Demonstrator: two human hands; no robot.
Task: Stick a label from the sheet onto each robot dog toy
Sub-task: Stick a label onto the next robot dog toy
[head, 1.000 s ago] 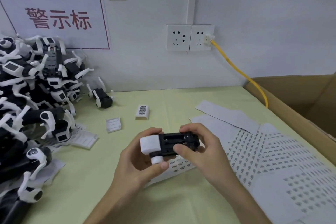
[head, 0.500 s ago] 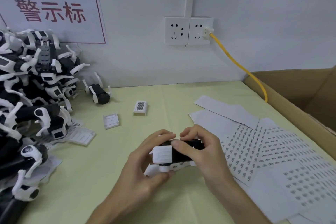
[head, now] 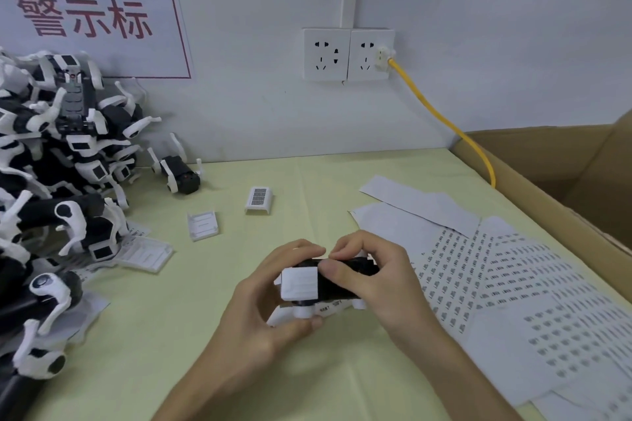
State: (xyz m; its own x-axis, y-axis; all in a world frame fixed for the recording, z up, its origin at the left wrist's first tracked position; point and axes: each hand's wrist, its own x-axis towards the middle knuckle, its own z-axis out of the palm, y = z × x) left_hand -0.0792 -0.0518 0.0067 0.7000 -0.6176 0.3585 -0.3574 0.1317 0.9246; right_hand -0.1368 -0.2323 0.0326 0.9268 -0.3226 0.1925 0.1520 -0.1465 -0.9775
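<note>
Toy dog [head: 328, 280] sat just left of the label sheets [head: 496, 287], gripped by both hands: left hand [head: 270, 314] pinching the white end, right hand [head: 379, 280] curled over the black body. Looked light, rigid plastic; thin legs likely snap, so hold the body.

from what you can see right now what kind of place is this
Probably a small toy assembly or packing workstation: a heap of robot dog toys at the left, barcode label sheets spread on the table, and a cardboard box at the right.

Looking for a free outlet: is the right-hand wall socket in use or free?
In use. A white plug with a yellow cable sits in the right-hand socket; the left socket is free.
</note>
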